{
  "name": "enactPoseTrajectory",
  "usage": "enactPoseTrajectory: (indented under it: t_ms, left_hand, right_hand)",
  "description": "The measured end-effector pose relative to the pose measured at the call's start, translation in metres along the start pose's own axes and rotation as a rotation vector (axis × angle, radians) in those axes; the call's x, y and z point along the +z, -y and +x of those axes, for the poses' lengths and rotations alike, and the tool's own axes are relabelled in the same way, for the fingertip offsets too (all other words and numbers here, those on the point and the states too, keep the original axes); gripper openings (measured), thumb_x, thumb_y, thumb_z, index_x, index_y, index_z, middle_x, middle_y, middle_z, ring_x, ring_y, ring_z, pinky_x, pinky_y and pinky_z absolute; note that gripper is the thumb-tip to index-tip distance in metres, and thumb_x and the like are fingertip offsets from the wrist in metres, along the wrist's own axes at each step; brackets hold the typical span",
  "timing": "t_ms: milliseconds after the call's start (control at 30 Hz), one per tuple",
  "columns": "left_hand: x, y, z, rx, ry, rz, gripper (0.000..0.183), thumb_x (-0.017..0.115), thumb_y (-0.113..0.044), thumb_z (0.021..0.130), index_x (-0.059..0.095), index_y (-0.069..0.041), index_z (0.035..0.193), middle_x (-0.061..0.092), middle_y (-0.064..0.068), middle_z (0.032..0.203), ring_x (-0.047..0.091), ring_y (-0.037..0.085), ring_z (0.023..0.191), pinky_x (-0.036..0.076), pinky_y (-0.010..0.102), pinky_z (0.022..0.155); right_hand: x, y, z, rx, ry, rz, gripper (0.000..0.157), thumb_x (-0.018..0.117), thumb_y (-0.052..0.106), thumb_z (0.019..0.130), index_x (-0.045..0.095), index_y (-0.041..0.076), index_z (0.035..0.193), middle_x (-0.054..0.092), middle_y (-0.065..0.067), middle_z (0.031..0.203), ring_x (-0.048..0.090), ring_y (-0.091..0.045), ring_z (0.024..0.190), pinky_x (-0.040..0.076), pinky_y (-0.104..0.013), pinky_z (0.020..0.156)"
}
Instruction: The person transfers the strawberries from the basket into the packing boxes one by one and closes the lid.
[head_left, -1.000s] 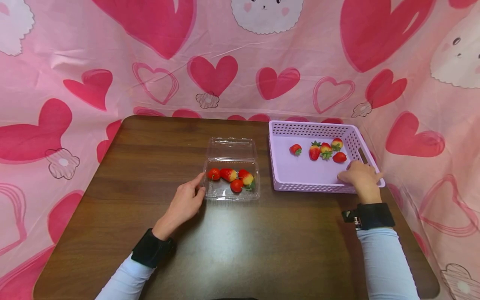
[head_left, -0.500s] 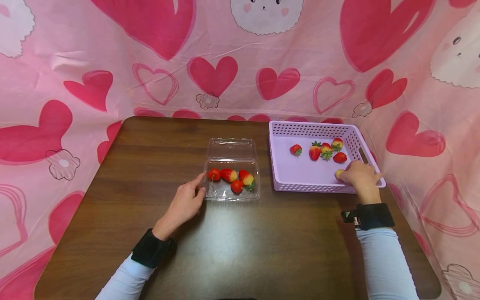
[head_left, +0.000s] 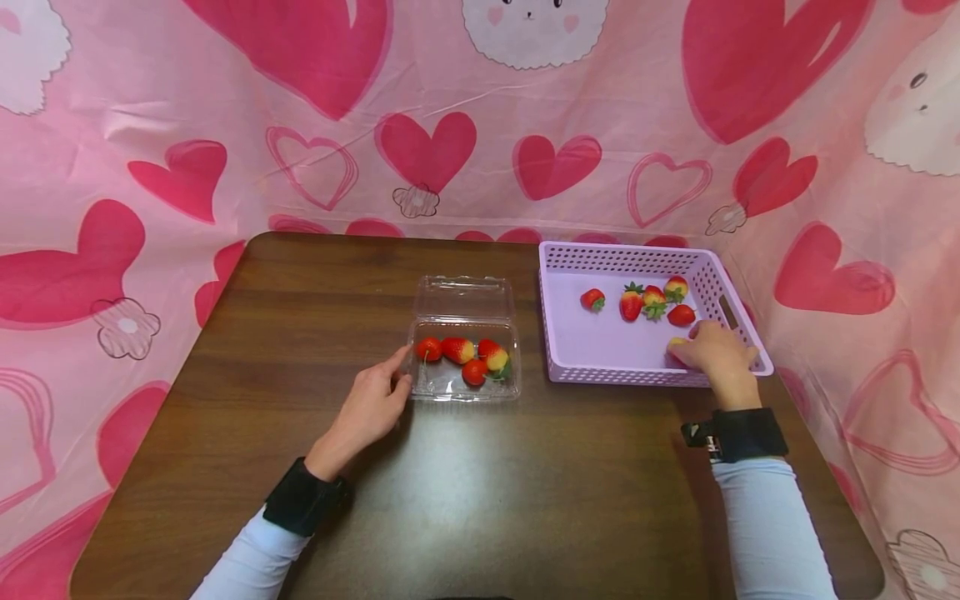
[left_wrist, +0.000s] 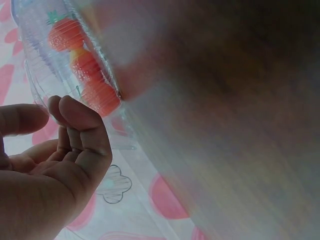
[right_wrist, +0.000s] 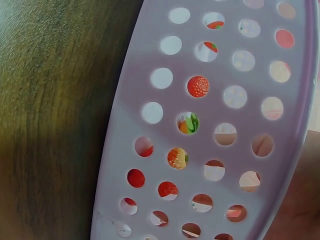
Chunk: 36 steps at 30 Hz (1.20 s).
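My left hand (head_left: 369,402) rests at the left side of a clear plastic clamshell box (head_left: 450,385), index fingertip touching its edge. In the left wrist view, the left hand (left_wrist: 75,145) has loosely bent fingers beside the clear wall. Several strawberries, such as one red-and-yellow strawberry (head_left: 457,350), lie inside, and the lid (head_left: 463,297) is flipped back. My right hand (head_left: 718,354) reaches into the near right corner of a lilac basket (head_left: 600,346) and pinches a strawberry (head_left: 677,341), mostly hidden by the fingers. The basket's perforated wall (right_wrist: 210,100) covers most of this hand in the right wrist view.
Several more strawberries (head_left: 653,301) lie toward the back of the basket, with a lone strawberry (head_left: 592,299) to their left. Both containers stand on a brown wooden table (head_left: 465,483). A pink heart-patterned cloth (head_left: 510,100) hangs behind and beside it.
The strawberry at my right fingertips has come into sight, first its yellow part, then some red, as it turns slightly. My left hand and the clamshell box have stayed put.
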<state>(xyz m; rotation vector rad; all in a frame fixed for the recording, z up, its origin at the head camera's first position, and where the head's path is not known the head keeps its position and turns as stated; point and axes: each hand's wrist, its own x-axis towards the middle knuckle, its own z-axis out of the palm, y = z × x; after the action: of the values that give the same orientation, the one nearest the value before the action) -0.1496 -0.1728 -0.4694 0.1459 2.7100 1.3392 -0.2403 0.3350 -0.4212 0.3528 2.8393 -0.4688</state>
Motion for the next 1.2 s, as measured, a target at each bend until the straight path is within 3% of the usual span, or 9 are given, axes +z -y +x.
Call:
enactPoseTrajectory:
  t_ms: [300, 1200]
  left_hand:
    - [0.0009, -0.0007, 0.0004, 0.008, -0.003, 0.007, 0.056, 0.057, -0.009, 0.105, 0.044, 0.000, 0.159, 0.056, 0.008, 0.077, 0.054, 0.020, 0.052, 0.046, 0.033, 0.049]
    - [0.0015, -0.0003, 0.0004, 0.012, -0.019, 0.016, 0.056, 0.057, -0.009, 0.105, 0.045, 0.001, 0.158, 0.056, 0.007, 0.077, 0.054, 0.020, 0.050, 0.045, 0.033, 0.048]
  right_hand:
    - [0.0027, -0.0002, 0.0025, -0.026, 0.042, -0.048, 0.052, 0.075, 0.028, 0.088, 0.057, -0.009, 0.119, 0.060, -0.034, 0.114, 0.046, -0.059, 0.117, 0.020, -0.084, 0.103]
    - [0.0057, 0.0031, 0.0025, -0.023, 0.008, -0.024, 0.053, 0.077, 0.029, 0.087, 0.058, -0.010, 0.118, 0.060, -0.034, 0.115, 0.046, -0.058, 0.116, 0.018, -0.084, 0.104]
